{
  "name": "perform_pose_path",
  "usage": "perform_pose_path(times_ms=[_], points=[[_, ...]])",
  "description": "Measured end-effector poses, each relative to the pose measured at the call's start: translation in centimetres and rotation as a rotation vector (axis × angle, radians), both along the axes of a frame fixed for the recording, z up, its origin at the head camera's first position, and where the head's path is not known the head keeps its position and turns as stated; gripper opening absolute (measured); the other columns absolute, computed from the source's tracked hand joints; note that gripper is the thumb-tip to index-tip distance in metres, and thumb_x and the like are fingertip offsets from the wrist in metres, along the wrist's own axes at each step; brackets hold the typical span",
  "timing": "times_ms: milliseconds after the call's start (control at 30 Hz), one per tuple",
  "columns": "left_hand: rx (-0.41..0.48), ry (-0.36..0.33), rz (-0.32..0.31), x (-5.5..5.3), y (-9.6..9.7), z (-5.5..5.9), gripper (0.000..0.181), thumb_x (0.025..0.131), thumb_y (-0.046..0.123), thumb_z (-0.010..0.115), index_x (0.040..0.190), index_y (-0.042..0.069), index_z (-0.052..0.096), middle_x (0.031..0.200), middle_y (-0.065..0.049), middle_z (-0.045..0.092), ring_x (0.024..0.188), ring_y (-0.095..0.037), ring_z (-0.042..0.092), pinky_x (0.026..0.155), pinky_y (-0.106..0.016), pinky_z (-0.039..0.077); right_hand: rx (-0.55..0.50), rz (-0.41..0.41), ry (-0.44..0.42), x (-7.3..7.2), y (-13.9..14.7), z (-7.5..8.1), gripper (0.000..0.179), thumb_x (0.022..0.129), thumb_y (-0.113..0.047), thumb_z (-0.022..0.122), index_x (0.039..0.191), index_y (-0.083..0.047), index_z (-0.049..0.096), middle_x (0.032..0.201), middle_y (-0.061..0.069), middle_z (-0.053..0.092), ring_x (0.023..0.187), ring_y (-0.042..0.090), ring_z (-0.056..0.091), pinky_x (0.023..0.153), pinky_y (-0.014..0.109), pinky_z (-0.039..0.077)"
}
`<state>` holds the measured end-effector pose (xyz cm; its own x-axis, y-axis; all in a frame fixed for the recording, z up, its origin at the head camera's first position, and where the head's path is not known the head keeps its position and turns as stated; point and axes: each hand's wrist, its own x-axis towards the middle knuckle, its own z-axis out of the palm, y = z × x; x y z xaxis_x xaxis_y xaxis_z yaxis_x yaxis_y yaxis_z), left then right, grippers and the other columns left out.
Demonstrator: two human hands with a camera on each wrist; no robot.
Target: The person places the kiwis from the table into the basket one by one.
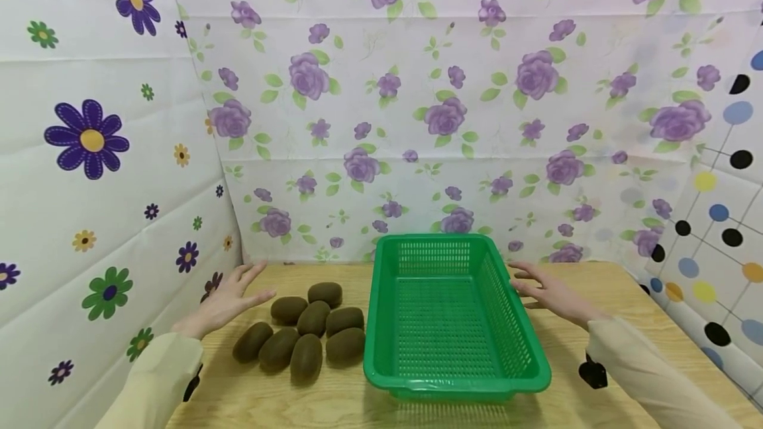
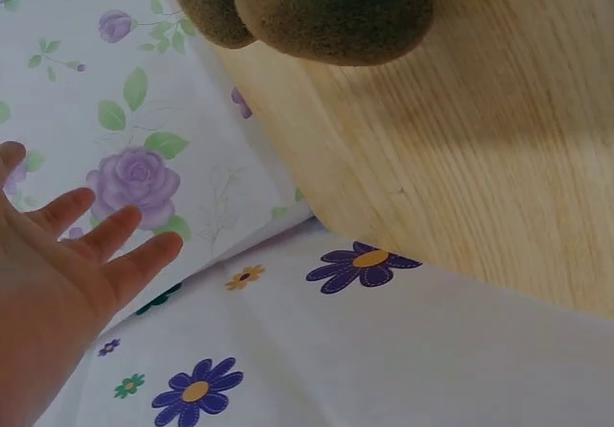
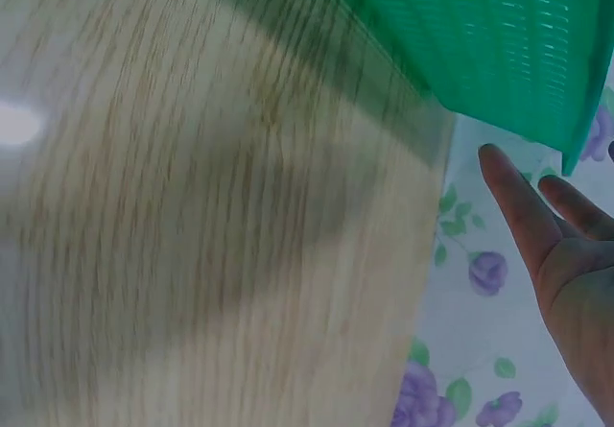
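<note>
Several brown, fuzzy kiwis (image 1: pixel 305 357) lie grouped on the wooden table, left of a green plastic basket (image 1: pixel 377 349). The basket has mesh walls and nothing inside. My left hand (image 1: pixel 229 300) hovers with spread fingers at the far left of the kiwis, holding nothing. In the left wrist view the same hand (image 2: pixel 67 273) shows its palm, apart from the nearest kiwi (image 2: pixel 336 10). My right hand (image 1: pixel 551 293) is beside the basket's right wall, fingers extended towards its rim. The right wrist view shows that hand (image 3: pixel 566 245) with loosely straight fingers near the basket (image 3: pixel 499 53).
The wooden table (image 1: pixel 453 412) carries both kiwis and basket. A purple-rose sheet (image 1: pixel 417 190) hangs behind its far edge. Flower-print cloth (image 1: pixel 137 217) closes off the left side, and a dotted cloth (image 1: pixel 709 243) the right.
</note>
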<state>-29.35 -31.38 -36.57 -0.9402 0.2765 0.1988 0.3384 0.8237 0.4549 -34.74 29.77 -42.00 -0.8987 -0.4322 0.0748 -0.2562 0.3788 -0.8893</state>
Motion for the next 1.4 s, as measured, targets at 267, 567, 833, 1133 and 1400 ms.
perform_pose_path(times_ms=[267, 567, 833, 1133, 1400], points=[[0.056, 0.041, -0.133, -0.5, -0.5, -1.2, 0.073, 0.081, 0.038, 0.066, 0.140, 0.009, 0.034, 0.133, -0.024, 0.031, 0.118, -0.045, 0.029, 0.084, -0.065, 0.027, -0.066, 0.006, -0.033, 0.0, 0.4, -1.2, 0.054, 0.097, -0.027, 0.043, 0.145, -0.017, 0.019, 0.143, 0.020, 0.017, 0.119, 0.045, 0.032, 0.081, 0.051, 0.043], [0.040, -0.058, -0.210, -0.9, -1.2, -1.5, 0.084, 0.062, 0.029, 0.081, 0.134, 0.007, 0.043, 0.127, -0.025, 0.037, 0.106, -0.045, 0.041, 0.079, -0.055, 0.040, -0.107, -0.015, -0.056, 0.2, 0.6, -1.3, 0.056, 0.097, -0.027, 0.044, 0.146, -0.018, 0.017, 0.143, 0.021, 0.017, 0.121, 0.044, 0.029, 0.083, 0.051, 0.041], [0.105, -0.257, -0.309, -0.1, -2.2, -3.1, 0.081, 0.061, 0.002, 0.079, 0.132, -0.004, 0.039, 0.125, -0.033, 0.031, 0.102, -0.053, 0.040, 0.077, -0.052, 0.044, -0.130, -0.020, -0.115, 0.5, -0.3, -1.0, 0.056, 0.097, -0.026, 0.044, 0.146, -0.020, 0.016, 0.144, 0.019, 0.018, 0.124, 0.041, 0.026, 0.087, 0.054, 0.037], [0.163, -0.272, -0.366, 0.3, -3.0, -4.3, 0.085, 0.057, -0.011, 0.075, 0.132, -0.006, 0.036, 0.126, -0.033, 0.027, 0.104, -0.052, 0.037, 0.082, -0.055, 0.039, -0.127, -0.008, -0.106, 0.2, -0.7, -1.1, 0.056, 0.098, -0.025, 0.043, 0.146, -0.018, 0.015, 0.143, 0.022, 0.016, 0.125, 0.043, 0.023, 0.087, 0.055, 0.036], [0.088, -0.236, -0.379, 0.4, -3.7, -5.5, 0.080, 0.054, -0.015, 0.072, 0.128, -0.007, 0.041, 0.121, -0.029, 0.035, 0.101, -0.044, 0.043, 0.077, -0.045, 0.046, -0.182, 0.011, -0.152, -0.1, -1.2, -1.4, 0.057, 0.097, -0.025, 0.044, 0.146, -0.018, 0.016, 0.143, 0.022, 0.018, 0.125, 0.041, 0.025, 0.086, 0.050, 0.040]])
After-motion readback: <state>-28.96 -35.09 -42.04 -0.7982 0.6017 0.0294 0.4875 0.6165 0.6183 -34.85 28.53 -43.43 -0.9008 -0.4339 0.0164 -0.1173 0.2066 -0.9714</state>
